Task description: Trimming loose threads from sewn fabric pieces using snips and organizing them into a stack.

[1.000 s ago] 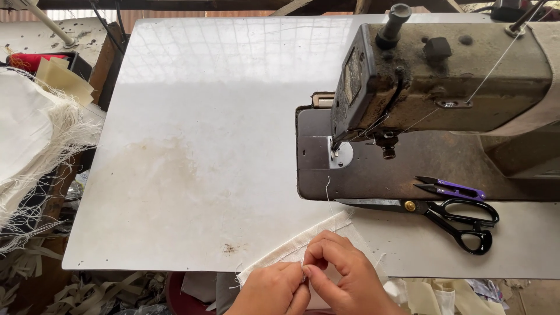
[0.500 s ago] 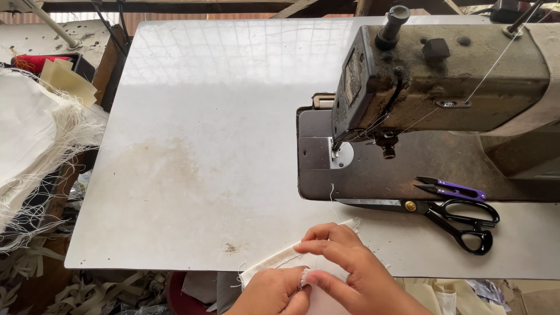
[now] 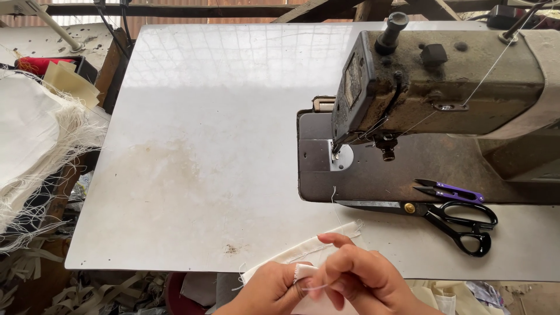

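Both of my hands meet at the near edge of the white table (image 3: 192, 175). My left hand (image 3: 265, 291) pinches the corner of a small piece of white cloth (image 3: 303, 256), and my right hand (image 3: 361, 280) grips the same cloth from the right, fingers curled over it. A thin white thread runs between my fingers. The cloth lies partly on the table edge and hangs off toward me. The sewing machine (image 3: 437, 87) stands to the right, its needle and presser foot (image 3: 337, 153) well beyond my hands.
Black scissors (image 3: 449, 219) and a purple thread snip (image 3: 449, 191) lie on the machine bed (image 3: 408, 175) at right. A stack of frayed white fabric (image 3: 35, 140) sits left of the table. Fabric scraps (image 3: 87, 289) lie on the floor below.
My hands have slid slightly down and right along the table edge, drawing the cloth toward me; my right fingers have closed further over it.
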